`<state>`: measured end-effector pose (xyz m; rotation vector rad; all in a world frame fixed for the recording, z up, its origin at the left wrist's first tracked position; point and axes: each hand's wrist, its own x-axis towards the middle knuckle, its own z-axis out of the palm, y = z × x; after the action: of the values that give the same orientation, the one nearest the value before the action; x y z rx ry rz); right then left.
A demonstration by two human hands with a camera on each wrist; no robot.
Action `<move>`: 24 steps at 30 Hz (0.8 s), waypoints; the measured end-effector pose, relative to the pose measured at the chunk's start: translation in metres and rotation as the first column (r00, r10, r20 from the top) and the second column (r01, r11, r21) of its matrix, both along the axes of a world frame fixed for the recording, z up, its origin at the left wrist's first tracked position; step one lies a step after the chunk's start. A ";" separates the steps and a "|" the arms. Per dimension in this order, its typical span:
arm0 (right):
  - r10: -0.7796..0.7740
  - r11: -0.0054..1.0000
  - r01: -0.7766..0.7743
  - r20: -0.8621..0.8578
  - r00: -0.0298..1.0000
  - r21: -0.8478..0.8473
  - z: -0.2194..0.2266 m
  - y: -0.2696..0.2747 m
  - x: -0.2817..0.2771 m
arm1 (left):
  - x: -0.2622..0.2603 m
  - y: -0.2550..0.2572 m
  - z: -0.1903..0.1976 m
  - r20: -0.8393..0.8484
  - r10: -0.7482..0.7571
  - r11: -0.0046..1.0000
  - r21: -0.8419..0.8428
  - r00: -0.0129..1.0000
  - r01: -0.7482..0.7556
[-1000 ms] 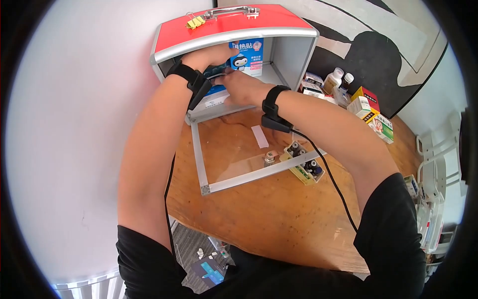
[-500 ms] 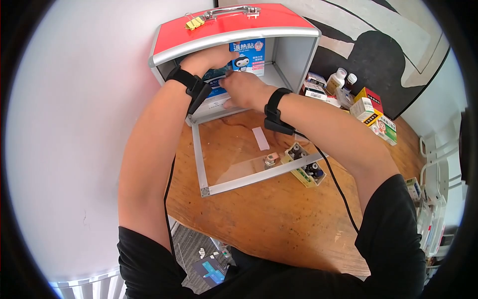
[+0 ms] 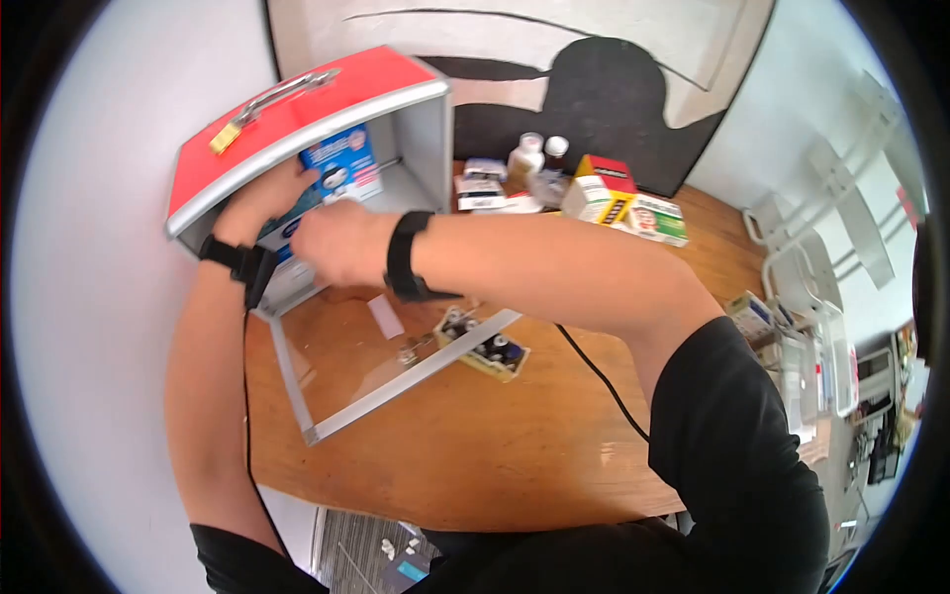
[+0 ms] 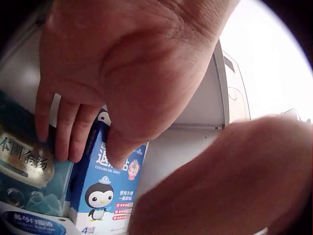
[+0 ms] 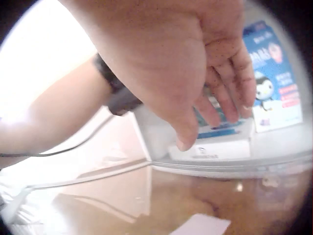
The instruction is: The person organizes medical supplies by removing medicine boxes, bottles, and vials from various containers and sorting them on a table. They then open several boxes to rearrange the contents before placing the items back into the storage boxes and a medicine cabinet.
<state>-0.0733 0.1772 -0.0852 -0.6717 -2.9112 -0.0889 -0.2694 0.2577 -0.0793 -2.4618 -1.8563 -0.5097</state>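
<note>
A red case (image 3: 366, 84) with silver edges stands on the table, its front unfolded, and both hands reach inside. My left hand (image 3: 265, 203) hangs over the boxes at the left. Its thumb overlaps the front of a blue cooling gel sheet box (image 4: 105, 193), while its straight fingers lie over a teal box (image 4: 55, 188) beside it. Below the teal box is a white box with a blue label (image 4: 34, 223). Lower down, my right hand (image 3: 341, 243) holds its extended fingers (image 5: 210, 112) before the teal box, thumb close over the white box.
The case's clear framed door (image 3: 396, 389) lies out over the wooden table (image 3: 445, 465). Near it are a carton of small dark bottles (image 3: 507, 371), a small glass bottle (image 3: 408, 354) and a pink strip (image 3: 386, 315). Medicine bottles (image 3: 525, 158) and boxes (image 3: 607, 178) stand behind, rightward.
The head view has swung to the right, so the case and table appear farther left. Both hands stay inside the case among the boxes.
</note>
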 end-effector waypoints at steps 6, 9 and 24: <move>0.211 0.967 -0.222 -0.094 0.973 -0.122 0.061 -0.123 0.124 | 0.020 -0.036 0.017 0.030 -0.001 1.000 0.022 1.000 0.000; 0.227 0.951 -0.217 0.019 0.974 -0.221 0.077 -0.174 0.198 | 0.017 -0.037 0.017 0.036 0.039 0.997 -0.065 0.999 -0.036; -0.751 0.627 0.730 0.036 0.659 -0.274 0.030 -0.038 0.479 | 0.003 -0.029 0.005 0.027 0.095 0.995 -0.033 0.995 -0.094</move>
<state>0.4055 0.1393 -0.0548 -1.8466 -2.3637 0.2428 -0.2659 0.2285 -0.0745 -2.3841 -1.9953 -0.5183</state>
